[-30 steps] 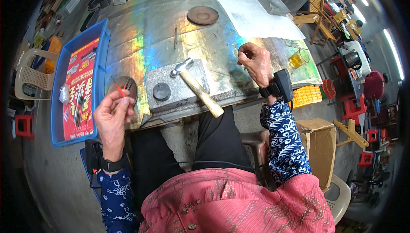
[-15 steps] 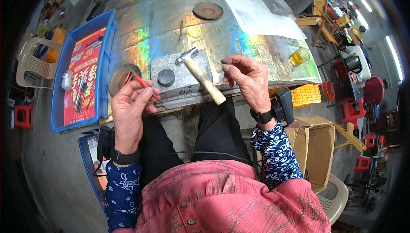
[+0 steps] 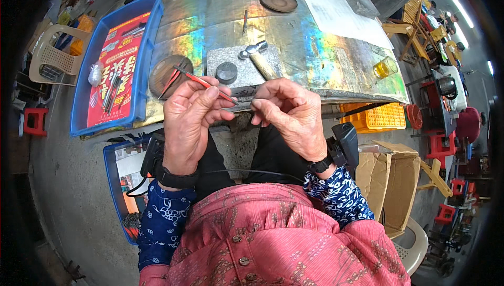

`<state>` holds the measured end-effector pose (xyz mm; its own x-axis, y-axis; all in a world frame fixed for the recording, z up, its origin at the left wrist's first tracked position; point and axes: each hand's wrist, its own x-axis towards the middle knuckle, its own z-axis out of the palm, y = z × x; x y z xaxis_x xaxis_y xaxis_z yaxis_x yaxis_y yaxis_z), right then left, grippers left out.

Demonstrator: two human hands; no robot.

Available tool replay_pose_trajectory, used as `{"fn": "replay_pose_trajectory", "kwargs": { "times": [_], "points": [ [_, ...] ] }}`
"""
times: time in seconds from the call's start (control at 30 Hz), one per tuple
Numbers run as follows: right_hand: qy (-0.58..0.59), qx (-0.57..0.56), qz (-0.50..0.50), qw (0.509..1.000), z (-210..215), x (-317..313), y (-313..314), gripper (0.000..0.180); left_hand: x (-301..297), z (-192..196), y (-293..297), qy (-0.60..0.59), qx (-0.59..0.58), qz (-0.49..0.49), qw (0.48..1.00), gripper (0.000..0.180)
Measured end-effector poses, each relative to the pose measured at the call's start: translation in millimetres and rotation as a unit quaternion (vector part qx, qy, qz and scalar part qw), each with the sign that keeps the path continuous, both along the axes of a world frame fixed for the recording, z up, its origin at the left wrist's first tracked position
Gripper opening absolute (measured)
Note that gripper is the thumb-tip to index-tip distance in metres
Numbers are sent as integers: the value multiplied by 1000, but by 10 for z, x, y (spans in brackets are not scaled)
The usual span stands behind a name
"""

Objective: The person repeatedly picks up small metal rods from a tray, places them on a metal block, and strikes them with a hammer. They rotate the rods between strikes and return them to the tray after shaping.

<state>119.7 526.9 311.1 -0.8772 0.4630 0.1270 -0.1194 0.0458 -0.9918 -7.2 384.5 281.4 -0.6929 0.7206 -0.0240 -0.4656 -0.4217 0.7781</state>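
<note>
My left hand (image 3: 191, 120) pinches a slim red tool with dark pointed ends (image 3: 202, 81), slanting down to the right in front of me. Close beside it, the fingertips of my right hand (image 3: 291, 118) are pressed together; whatever they hold is too small to make out. Beyond my hands, a grey stone block (image 3: 218, 57) lies at the table's near edge. On it are a black round puck (image 3: 227, 73) and a ball-peen hammer (image 3: 261, 64), its wooden handle partly hidden by my right hand. A round brown wooden dish (image 3: 157, 75) with another red item (image 3: 169, 84) is to the left.
A blue tray (image 3: 142, 76) with a red printed sheet and several thin tools stands at the left. Farther back are a second brown dish (image 3: 278, 1), a thin dark rod (image 3: 245, 22) and white paper (image 3: 336, 10). A glass of yellow liquid (image 3: 386, 68) is near the right edge.
Both hands have come up and toward each other, the left bringing the red tool to the right. My right fingers have closed together. The view has shifted, so the table sits higher.
</note>
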Motion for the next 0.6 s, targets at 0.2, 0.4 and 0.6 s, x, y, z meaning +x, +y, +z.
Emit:
{"fn": "replay_pose_trajectory", "kwargs": {
  "times": [0.2,0.4,0.6],
  "points": [
    [21,115,10,993,-57,-37,-77,14,20,-28,-57,-27,8,-7,1000,16],
    [31,184,-30,982,-105,-48,-161,18,49,-47,-63,-45,24,-15,999,18],
    [40,115,-22,992,-143,-63,-203,16,70,-45,-61,-44,10,-6,999,18]
  ]
}}
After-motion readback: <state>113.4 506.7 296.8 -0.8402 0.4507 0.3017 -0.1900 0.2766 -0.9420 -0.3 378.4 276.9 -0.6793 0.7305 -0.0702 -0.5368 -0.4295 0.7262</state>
